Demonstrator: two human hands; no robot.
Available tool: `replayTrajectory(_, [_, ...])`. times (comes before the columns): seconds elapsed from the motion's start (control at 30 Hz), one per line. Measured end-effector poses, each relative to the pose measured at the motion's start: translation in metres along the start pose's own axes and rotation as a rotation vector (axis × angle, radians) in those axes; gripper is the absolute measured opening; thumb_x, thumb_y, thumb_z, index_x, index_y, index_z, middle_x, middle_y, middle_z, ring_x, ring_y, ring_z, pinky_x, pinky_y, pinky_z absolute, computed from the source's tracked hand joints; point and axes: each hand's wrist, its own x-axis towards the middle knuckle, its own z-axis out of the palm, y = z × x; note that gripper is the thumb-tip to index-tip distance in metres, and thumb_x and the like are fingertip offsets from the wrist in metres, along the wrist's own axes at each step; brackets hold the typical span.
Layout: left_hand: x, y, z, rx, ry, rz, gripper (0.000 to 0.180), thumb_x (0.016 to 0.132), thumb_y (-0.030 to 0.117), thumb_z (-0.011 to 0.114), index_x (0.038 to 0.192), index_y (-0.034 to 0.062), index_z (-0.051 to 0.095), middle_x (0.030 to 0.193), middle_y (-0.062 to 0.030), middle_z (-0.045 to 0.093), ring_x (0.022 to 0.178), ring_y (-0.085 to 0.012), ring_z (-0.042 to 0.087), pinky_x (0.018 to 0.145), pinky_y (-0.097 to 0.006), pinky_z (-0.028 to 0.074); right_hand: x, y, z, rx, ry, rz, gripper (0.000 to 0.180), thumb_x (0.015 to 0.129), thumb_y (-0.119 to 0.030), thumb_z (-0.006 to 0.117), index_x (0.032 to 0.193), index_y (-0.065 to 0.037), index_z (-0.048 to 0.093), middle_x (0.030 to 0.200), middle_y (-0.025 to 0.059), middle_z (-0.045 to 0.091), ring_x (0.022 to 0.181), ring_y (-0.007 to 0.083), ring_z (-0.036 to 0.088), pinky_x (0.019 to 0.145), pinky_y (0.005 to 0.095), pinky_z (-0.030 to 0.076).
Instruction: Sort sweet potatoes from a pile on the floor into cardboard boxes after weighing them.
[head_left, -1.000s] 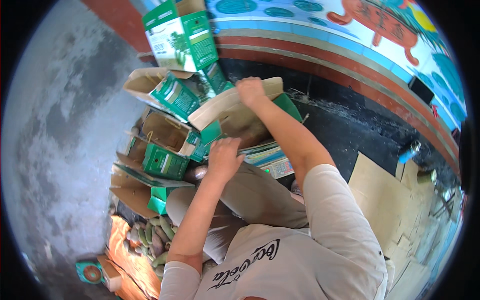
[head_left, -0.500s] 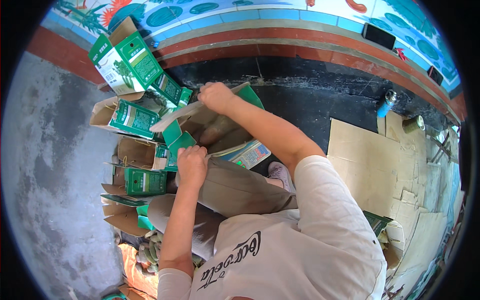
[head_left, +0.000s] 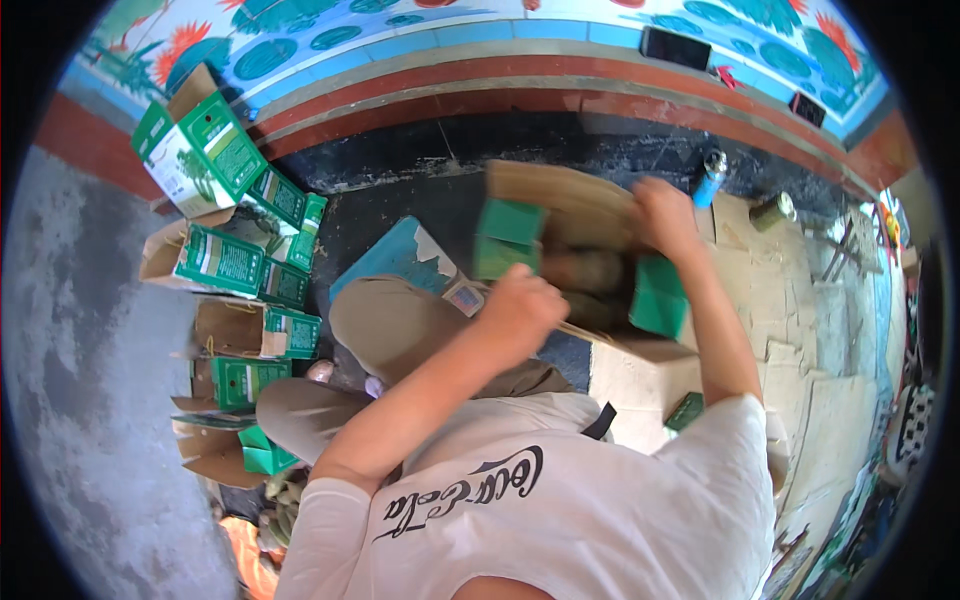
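A cardboard box (head_left: 565,185) with green side flaps stands open over the right part of the floor, smeared slightly by motion. Inside lie several long brownish pieces of produce (head_left: 580,270), too blurred to name surely. My left hand (head_left: 525,312) is closed on the box's near left edge. At the far right rim, my right hand (head_left: 668,218) grips the box too, its fingers blurred. Left of the box, a weighing scale (head_left: 395,260) with a worn blue plate sits beyond my bent knee, and its keypad shows beside my left forearm.
Open green-and-white cartons (head_left: 225,255) line the left side. Flattened cardboard (head_left: 740,310) covers the right floor. A blue bottle (head_left: 710,182) and a can (head_left: 773,211) stand beyond it. A phone (head_left: 676,48) rests on the painted wall's ledge. More produce (head_left: 278,515) lies lower left.
Both hands have carried the box rightward, off the scale, whose plate is now uncovered. My view and body have turned to the right with it.
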Motion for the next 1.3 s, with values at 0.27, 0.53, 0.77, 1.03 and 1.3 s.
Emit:
replayTrajectory(0.27, [0.032,0.027,0.013,-0.353,0.121,-0.012,0.009,0.072,0.012,0.064,0.070,0.0119,0.055,0.067,-0.0046,0.057,0.074,-0.0213,0.058,0.096,-0.045,0.037,-0.218,0.202,0.009,-0.442,-0.465,0.492,0.021,0.087,-0.020,0.049,0.094,-0.005,0.062,0.091,0.0161,0.062,0.088,0.0339,0.059,0.076,0.0439,0.048])
replayTrajectory(0.53, [-0.057,-0.053,-0.061,-0.066,0.347,-0.540,0.015,0.075,0.016,0.067,0.089,0.0110,0.064,0.085,-0.0065,0.064,0.088,-0.0228,0.059,0.098,-0.046,0.036,-0.167,0.217,0.021,-0.357,-0.323,0.684,0.036,0.083,-0.006,0.046,0.119,-0.004,0.053,0.113,0.0192,0.057,0.107,0.0348,0.053,0.088,0.0448,0.044])
replayTrajectory(0.77, [-0.184,-0.087,-0.109,0.248,0.648,-0.859,0.017,0.077,0.012,0.065,0.092,0.0071,0.062,0.086,-0.0111,0.064,0.086,-0.0295,0.059,0.089,-0.042,0.042,-0.010,0.068,0.049,0.020,0.095,0.071,0.030,0.080,-0.002,0.054,0.110,-0.002,0.057,0.110,0.0172,0.057,0.103,0.0357,0.053,0.089,0.0401,0.043])
replayTrajectory(1.03, [-0.267,-0.099,-0.118,0.294,0.801,-1.182,0.016,0.080,0.010,0.062,0.094,0.0020,0.061,0.091,-0.0156,0.064,0.087,-0.0343,0.061,0.076,-0.039,0.048,0.087,-0.137,0.070,0.367,0.094,-0.291,0.017,0.077,-0.001,0.060,0.094,-0.002,0.060,0.105,0.0153,0.059,0.100,0.0341,0.056,0.087,0.0402,0.045])
replayTrajectory(1.3, [-0.298,-0.128,-0.132,0.289,0.882,-1.269,0.019,0.082,0.015,0.061,0.097,0.0025,0.061,0.091,-0.0164,0.064,0.086,-0.0342,0.061,0.076,-0.038,0.048,0.132,-0.281,0.077,0.651,0.003,-0.518,0.013,0.078,0.000,0.058,0.090,-0.001,0.061,0.095,0.0152,0.061,0.091,0.0325,0.059,0.081,0.0380,0.047])
